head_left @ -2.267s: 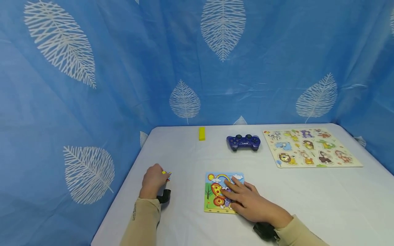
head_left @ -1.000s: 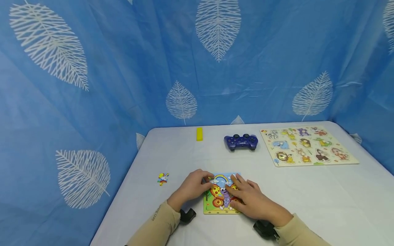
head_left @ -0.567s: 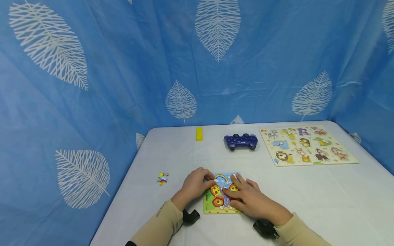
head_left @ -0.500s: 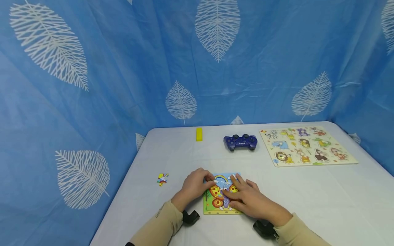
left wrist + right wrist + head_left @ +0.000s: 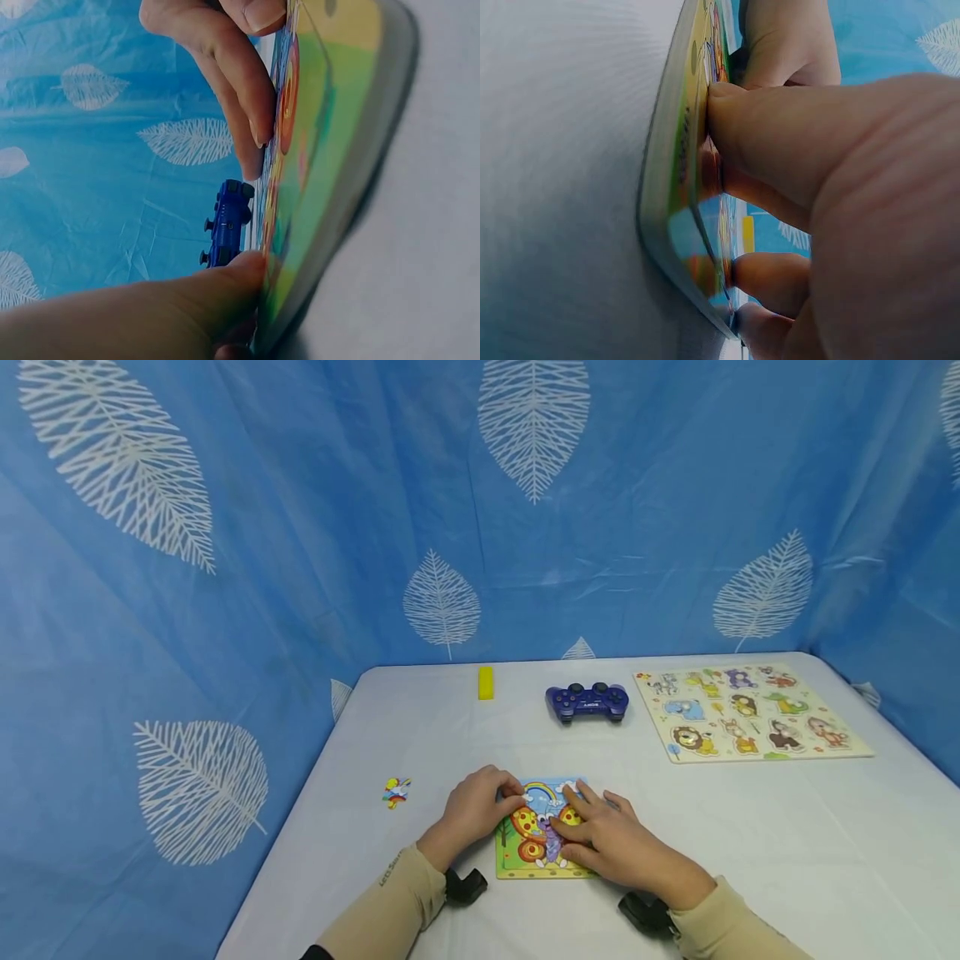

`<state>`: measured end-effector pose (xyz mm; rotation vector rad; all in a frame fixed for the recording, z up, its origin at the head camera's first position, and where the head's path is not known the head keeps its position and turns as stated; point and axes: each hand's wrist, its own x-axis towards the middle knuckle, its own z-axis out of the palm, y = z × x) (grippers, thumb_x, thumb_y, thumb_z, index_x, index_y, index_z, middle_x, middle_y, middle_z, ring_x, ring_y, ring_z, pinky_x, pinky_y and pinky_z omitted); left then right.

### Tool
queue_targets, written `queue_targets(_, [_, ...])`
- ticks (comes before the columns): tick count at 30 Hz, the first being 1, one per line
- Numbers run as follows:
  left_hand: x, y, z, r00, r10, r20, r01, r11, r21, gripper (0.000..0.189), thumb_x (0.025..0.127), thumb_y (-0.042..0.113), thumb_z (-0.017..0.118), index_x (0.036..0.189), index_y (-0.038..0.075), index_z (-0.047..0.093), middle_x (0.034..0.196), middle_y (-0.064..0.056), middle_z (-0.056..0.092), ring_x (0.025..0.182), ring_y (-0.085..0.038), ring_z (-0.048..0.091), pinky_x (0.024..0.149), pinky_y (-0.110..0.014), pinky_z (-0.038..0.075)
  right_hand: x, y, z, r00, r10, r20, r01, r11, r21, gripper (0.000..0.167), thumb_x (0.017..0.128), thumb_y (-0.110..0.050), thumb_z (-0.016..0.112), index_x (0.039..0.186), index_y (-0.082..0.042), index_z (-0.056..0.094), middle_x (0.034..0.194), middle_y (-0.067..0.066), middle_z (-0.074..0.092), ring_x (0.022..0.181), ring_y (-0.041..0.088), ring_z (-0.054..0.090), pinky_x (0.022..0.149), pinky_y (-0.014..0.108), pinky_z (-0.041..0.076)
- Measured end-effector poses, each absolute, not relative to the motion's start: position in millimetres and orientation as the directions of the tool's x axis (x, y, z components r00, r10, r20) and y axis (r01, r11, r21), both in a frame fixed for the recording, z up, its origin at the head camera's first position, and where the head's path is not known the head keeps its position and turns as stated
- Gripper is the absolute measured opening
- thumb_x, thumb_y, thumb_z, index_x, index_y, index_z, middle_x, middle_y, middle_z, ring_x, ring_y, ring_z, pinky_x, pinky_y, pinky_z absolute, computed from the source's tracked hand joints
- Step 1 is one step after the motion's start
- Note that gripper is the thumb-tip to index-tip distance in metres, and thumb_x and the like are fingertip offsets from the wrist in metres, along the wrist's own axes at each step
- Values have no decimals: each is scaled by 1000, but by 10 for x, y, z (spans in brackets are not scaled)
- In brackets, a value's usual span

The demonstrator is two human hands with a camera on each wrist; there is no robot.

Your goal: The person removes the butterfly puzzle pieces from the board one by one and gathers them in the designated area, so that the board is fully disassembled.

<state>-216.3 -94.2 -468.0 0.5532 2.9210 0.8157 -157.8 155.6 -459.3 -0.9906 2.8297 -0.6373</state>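
A small square jigsaw puzzle [image 5: 517,853] with a butterfly picture lies flat on the white table. My left hand [image 5: 474,807] is at its upper left corner with curled fingers, thumb and forefinger close together there; whether a separate piece sits between them is hidden. In the left wrist view, the left thumb [image 5: 217,289] touches the picture side. My right hand [image 5: 615,843] rests on the puzzle's right half with spread fingers, its thumb [image 5: 761,124] against the surface in the right wrist view. One loose puzzle piece [image 5: 395,792] lies left of the left hand.
Farther back lie a yellow block [image 5: 486,682] and a dark blue game controller [image 5: 587,702]. A wooden animal puzzle board [image 5: 757,714] lies at the back right. A blue curtain [image 5: 337,510] with white leaves hangs behind and beside the table.
My left hand came from the loose piece at the left to the puzzle's upper left corner, and has stayed nearly still there for the last half second. The right hand keeps resting on the puzzle.
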Motion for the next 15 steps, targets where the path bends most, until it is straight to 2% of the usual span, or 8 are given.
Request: queue_targets(15, [-2181, -898, -4696, -941, 335, 43, 317, 831, 457, 15, 94, 41, 76, 98, 27, 76, 84, 15, 54, 70, -2, 49, 61, -23, 41, -1587, 1566, -4613, -780, -622, 64, -582, 686, -437, 49, 101, -43, 64, 138, -12, 66, 158, 27, 39, 149, 49, 33, 108, 74, 27])
